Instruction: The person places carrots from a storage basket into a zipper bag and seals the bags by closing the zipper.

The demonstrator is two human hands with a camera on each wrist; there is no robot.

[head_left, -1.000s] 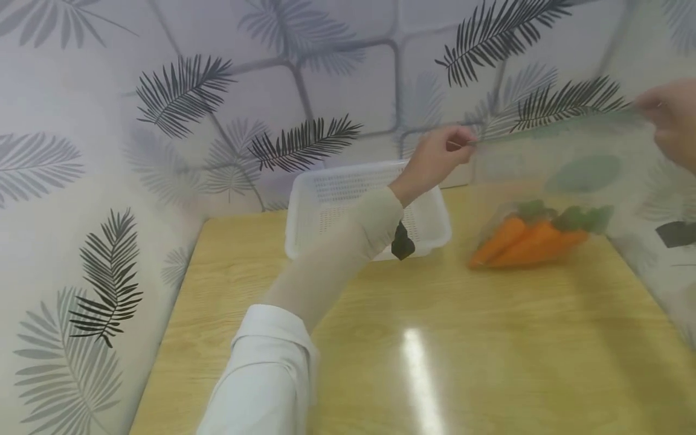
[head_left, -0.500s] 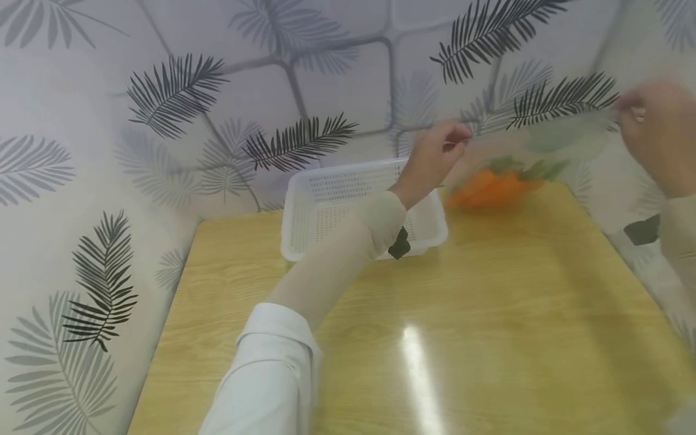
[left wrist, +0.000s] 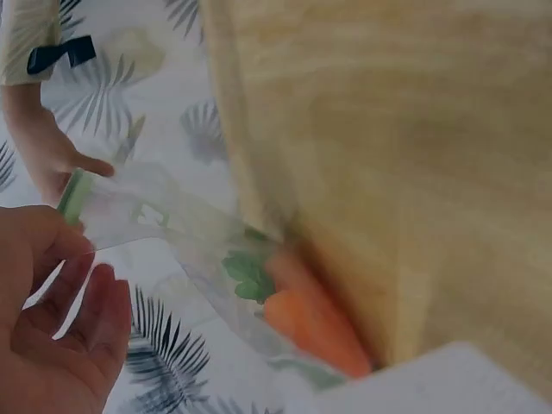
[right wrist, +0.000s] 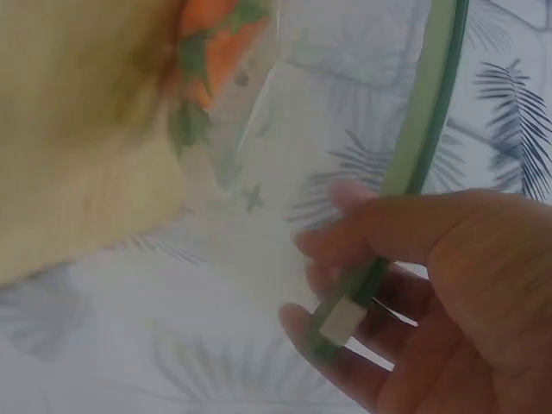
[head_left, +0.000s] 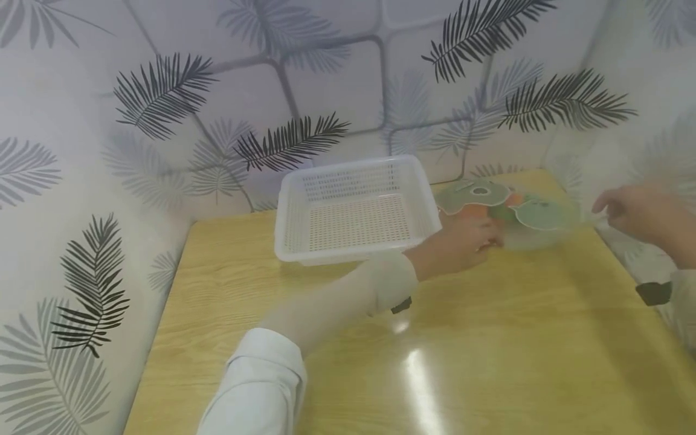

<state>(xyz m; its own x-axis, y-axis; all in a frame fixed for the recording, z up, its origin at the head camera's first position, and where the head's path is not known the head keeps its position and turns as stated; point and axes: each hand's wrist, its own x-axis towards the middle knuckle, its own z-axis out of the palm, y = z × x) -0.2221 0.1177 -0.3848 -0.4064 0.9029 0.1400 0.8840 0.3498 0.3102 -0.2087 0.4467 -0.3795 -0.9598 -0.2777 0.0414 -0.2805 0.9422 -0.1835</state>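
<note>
A clear zip bag [head_left: 535,238] with printed pale green patches lies low over the table, right of the basket. Orange carrots [left wrist: 315,315] with green tops show through its plastic. My left hand [head_left: 459,246] pinches one end of the bag's opening; the left wrist view shows its green zip strip [left wrist: 76,194] there. At the other end, my right hand [right wrist: 466,276] has its thumb in front of the strip and its fingers behind, gripping near the white slider [right wrist: 342,321].
A white perforated plastic basket [head_left: 359,257] stands at the back of the wooden table [head_left: 348,374], close to the patterned wall [head_left: 337,78]. The table's right edge runs beneath my right forearm.
The bag of carrots, which hung raised and then swung left toward the back, is now lowered beside the basket. Both hands have come down with it.
</note>
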